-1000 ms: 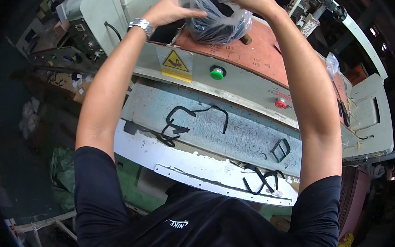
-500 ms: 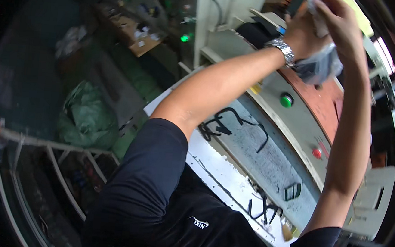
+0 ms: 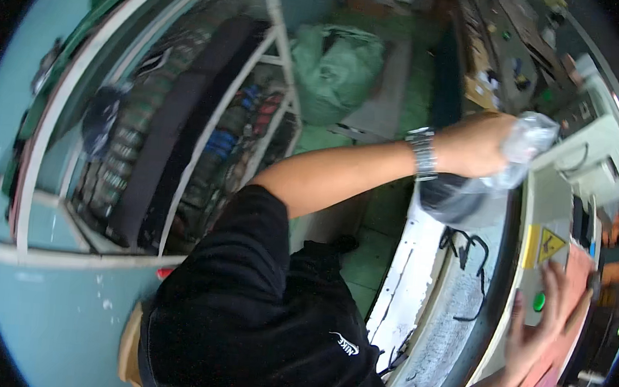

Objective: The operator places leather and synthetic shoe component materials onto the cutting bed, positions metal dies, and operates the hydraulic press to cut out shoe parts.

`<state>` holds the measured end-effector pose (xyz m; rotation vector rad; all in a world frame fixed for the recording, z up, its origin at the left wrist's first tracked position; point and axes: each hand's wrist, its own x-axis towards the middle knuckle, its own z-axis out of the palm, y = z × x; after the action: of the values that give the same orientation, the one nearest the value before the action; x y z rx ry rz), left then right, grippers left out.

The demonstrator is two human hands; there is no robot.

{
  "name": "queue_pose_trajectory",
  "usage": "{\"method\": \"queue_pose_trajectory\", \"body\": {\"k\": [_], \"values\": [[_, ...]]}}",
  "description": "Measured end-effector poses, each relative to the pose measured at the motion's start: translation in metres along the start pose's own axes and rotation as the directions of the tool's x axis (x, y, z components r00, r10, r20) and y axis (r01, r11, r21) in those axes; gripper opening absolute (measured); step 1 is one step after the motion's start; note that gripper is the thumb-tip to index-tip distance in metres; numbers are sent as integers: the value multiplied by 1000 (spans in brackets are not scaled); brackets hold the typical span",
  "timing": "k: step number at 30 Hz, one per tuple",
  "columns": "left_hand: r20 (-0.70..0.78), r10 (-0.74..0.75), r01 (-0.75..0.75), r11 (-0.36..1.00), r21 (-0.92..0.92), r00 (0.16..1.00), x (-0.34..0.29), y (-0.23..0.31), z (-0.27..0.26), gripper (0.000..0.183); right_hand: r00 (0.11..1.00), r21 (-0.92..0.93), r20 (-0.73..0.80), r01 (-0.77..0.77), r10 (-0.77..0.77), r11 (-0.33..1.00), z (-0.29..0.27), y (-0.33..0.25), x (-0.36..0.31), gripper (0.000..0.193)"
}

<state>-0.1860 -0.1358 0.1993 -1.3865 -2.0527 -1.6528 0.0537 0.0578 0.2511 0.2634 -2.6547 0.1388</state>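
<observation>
My left hand [image 3: 477,143], with a metal-band watch on its wrist, is closed round the gathered neck of a clear plastic bag [image 3: 528,141]. Something dark hangs in the bag's lower part, over the bench; its kind I cannot make out. My right hand [image 3: 536,329] is apart from the bag, fingers spread and holding nothing that shows. It is over the machine's front panel, close to a green push button [image 3: 539,302]. Black cord-like strips [image 3: 475,261] lie on the worn grey work surface [image 3: 453,314] below the bag.
A yellow warning sign [image 3: 547,245] marks the machine panel. To the left stands a white-framed rack [image 3: 218,106] holding several rolled or stacked items. A green sack [image 3: 337,72] sits on the floor at the back, near a cluttered table [image 3: 489,80].
Both hands were together at the bag, high at the right. The right hand has let go and come down near the panel; the left carries the bag. My view has turned left.
</observation>
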Motion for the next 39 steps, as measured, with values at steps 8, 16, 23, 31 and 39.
{"method": "queue_pose_trajectory", "body": {"k": [8, 16, 23, 31, 39], "values": [[-273, -751, 369, 564, -739, 601, -196, -57, -198, 30, 945, 650, 269, -320, 186, 689, 122, -18, -36, 27], [-797, -487, -262, 767, -586, 356, -207, -32, -401, 58, 884, 707, 444, -445, 146, 549, 170, -81, -45, 27], [-947, -300, -579, 754, -309, 114, -277, -115, -604, 63, 800, 622, 573, -565, 176, 543, 217, -121, -40, 25], [-778, -602, -93, 777, -623, 182, -333, -154, -638, 61, 785, 555, 605, -537, 136, 636, 238, -160, 2, 29], [-524, -839, 459, 412, -787, -148, -376, -141, -683, 50, 611, 499, 617, -791, 496, 353, 233, -139, -63, 29]]}}
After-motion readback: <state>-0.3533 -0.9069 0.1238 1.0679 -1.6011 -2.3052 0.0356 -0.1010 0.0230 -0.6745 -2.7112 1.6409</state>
